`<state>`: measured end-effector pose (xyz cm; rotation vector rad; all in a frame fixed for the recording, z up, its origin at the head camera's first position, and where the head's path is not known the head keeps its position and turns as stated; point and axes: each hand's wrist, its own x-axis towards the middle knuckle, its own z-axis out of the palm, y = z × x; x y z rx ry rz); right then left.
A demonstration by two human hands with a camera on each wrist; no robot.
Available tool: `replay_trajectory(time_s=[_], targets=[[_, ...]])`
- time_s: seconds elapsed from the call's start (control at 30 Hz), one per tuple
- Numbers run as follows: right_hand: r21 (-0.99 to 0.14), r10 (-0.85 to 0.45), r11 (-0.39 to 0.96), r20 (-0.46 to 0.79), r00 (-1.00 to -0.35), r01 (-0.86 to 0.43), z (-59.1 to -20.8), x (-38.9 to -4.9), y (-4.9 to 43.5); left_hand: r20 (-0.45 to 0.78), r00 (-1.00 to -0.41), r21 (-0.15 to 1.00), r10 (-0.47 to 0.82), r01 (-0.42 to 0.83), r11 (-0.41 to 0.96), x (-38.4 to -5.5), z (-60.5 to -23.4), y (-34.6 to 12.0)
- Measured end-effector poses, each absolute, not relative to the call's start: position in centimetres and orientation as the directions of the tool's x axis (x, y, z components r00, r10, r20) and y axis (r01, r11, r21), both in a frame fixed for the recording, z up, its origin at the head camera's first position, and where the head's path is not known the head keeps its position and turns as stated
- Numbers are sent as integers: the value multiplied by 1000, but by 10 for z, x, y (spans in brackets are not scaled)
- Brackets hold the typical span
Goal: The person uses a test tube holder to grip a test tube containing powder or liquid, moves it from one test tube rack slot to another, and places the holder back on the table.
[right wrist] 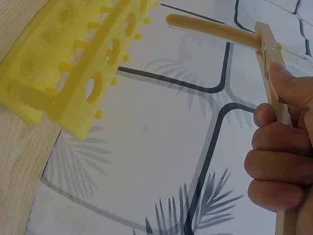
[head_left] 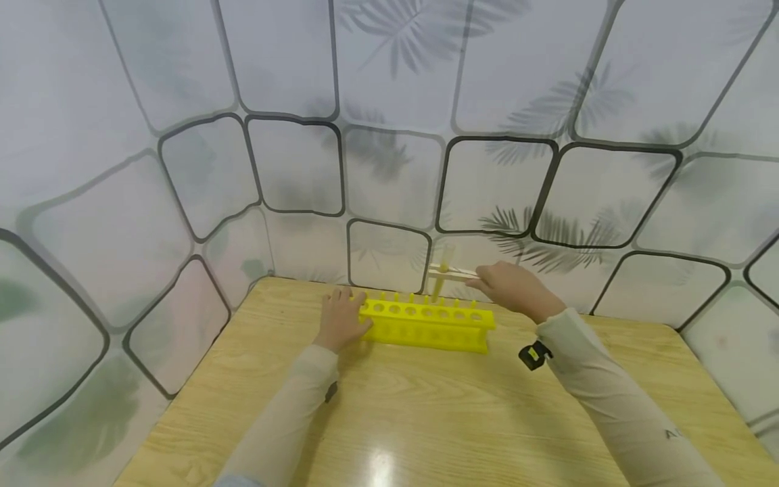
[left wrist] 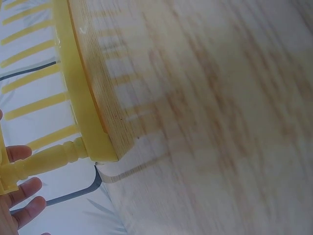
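A yellow plastic test tube rack (head_left: 426,335) with a row of round holes and short pegs stands on the table. My left hand (head_left: 341,319) grips its left end, fingertips showing past the end post in the left wrist view. My right hand (head_left: 517,291) holds a wooden test tube holder (right wrist: 266,54), fingers wrapped about its handle and thumb along it. Clamped in the holder's tip is a glass test tube (right wrist: 210,28) with yellow-brown liquid in its lower part. In the head view the tube tilts slightly, its rounded bottom close over the rack's back edge.
The wood-grain table (head_left: 420,419) reaches back to a curtain (head_left: 389,176) printed with dark outlines and leaves, which surrounds it at the back and sides. A small black device (head_left: 534,355) is strapped at the right wrist.
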<state>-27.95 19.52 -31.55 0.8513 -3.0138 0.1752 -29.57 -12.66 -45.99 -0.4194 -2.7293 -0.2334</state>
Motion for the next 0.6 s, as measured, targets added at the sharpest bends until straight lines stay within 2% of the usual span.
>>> replay_trajectory(time_s=[0.6], targets=[[-115,-501,858,33,-865,-501,-319,-277,212,355,-901,114,247,304,946,-294,-459,-126]])
